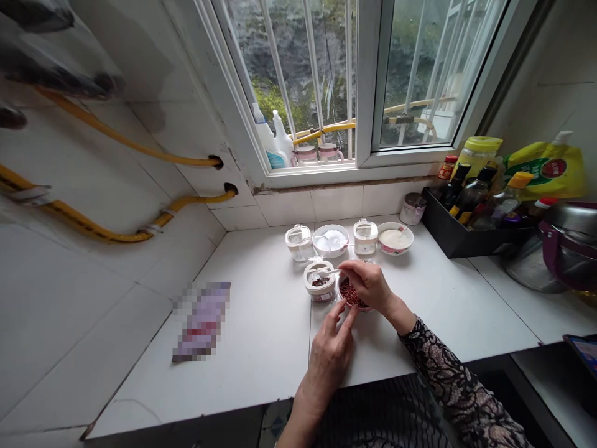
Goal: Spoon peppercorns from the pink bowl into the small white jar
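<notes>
My right hand (370, 286) pinches the handle of a small white spoon (329, 272), whose head is over the mouth of a clear jar with a cream rim (320, 294). Dark reddish bits lie in this jar. Just right of it stands a bowl (361, 309) filled with small red-brown grains that look like peppercorns (351, 294), partly hidden under my right hand. With its fingertips, my left hand (332, 348) grips the near rim of the bowl. Behind are two lidded clear jars (298, 244) (365, 238), a bowl of white crystals (330, 241) and a bowl of off-white powder (395, 239).
A blurred purple packet (203, 322) lies left on the white counter (261, 348). At the right stand a small jar (413, 208), a black box of bottles (471, 230) and a metal pot (550, 249). Behind is a window (368, 165); a yellow pipe (112, 233) runs along the left wall.
</notes>
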### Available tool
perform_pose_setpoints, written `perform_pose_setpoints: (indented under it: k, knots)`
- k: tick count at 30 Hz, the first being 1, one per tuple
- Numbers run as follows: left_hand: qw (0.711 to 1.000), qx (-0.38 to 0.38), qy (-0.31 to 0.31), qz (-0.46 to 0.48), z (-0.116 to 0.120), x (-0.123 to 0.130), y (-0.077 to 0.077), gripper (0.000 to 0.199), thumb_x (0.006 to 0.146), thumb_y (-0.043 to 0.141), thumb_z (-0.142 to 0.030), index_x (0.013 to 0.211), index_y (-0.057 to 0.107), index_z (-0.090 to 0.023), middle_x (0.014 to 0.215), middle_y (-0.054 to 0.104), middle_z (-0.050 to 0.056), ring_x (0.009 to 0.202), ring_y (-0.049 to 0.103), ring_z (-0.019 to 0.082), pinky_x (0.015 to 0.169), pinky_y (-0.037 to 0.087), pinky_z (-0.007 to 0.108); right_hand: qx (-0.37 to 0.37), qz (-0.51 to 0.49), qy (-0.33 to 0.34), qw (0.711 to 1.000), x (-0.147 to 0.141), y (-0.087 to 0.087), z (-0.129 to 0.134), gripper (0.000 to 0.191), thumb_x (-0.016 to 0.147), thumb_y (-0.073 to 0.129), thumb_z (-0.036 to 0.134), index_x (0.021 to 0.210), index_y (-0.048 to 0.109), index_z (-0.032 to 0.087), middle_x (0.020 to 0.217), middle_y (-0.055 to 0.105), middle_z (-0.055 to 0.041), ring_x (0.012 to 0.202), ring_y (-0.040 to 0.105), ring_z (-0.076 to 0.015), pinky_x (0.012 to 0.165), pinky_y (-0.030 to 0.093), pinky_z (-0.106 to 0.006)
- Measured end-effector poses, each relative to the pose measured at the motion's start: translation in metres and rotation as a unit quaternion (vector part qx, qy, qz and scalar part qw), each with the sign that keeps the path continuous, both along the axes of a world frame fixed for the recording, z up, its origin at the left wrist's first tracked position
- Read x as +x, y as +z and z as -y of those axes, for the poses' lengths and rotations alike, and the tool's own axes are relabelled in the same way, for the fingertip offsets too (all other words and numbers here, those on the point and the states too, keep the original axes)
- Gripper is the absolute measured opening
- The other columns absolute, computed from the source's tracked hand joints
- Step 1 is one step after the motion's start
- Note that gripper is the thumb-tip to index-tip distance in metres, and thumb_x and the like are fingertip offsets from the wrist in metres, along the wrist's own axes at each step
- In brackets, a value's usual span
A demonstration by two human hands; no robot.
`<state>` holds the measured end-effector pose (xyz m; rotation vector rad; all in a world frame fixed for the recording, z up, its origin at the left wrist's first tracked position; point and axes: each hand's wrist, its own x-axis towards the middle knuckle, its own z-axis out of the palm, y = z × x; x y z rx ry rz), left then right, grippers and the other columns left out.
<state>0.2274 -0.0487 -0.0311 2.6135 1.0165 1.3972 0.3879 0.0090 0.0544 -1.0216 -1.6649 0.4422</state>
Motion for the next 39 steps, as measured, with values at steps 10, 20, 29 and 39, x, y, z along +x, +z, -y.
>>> perform_pose_setpoints:
  k: [10, 20, 29, 39]
  knots:
    - [1.0, -0.004, -0.004, -0.008, 0.001, 0.0, 0.005, 0.071, 0.092, 0.042, 0.004, 0.156, 0.037, -0.026, 0.14, 0.053, 0.016, 0.126, 0.061, 0.025, 0.096, 0.062, 0.037, -0.097, -0.042, -0.097, 0.99, 0.038, 0.005, -0.009, 0.018, 0.087, 0.055, 0.033, 0.079, 0.066, 0.02, 0.058, 0.063, 0.0001, 0.055, 0.059, -0.0163, 0.057, 0.046, -0.028]
    - [1.0, -0.019, 0.001, -0.003, 0.003, 0.001, 0.004, 0.07, 0.094, 0.041, 0.001, 0.157, 0.036, -0.028, 0.142, 0.054, 0.014, 0.125, 0.062, 0.025, 0.097, 0.061, 0.039, -0.157, 0.003, -0.071, 0.985, 0.037, 0.002, -0.011, 0.018, 0.084, 0.056, 0.027, 0.072, 0.068, 0.02, 0.056, 0.066, 0.0005, 0.054, 0.059, -0.0159, 0.06, 0.046, -0.028]
    - [1.0, -0.006, -0.001, -0.016, 0.001, -0.001, 0.006, 0.069, 0.094, 0.041, 0.002, 0.157, 0.036, -0.026, 0.14, 0.053, 0.015, 0.124, 0.062, 0.024, 0.094, 0.063, 0.037, -0.165, 0.013, -0.05, 0.985, 0.035, 0.004, -0.01, 0.017, 0.081, 0.056, 0.021, 0.069, 0.068, 0.02, 0.056, 0.066, 0.0009, 0.055, 0.061, -0.0158, 0.061, 0.047, -0.027]
    - [1.0, 0.002, -0.005, -0.012, 0.001, -0.001, 0.006, 0.071, 0.091, 0.041, 0.004, 0.156, 0.037, -0.025, 0.14, 0.053, 0.015, 0.126, 0.061, 0.024, 0.091, 0.063, 0.032, -0.204, -0.009, -0.043, 0.978, 0.036, 0.007, -0.009, 0.016, 0.08, 0.056, 0.021, 0.067, 0.066, 0.02, 0.053, 0.065, 0.0013, 0.054, 0.061, -0.0157, 0.061, 0.047, -0.027]
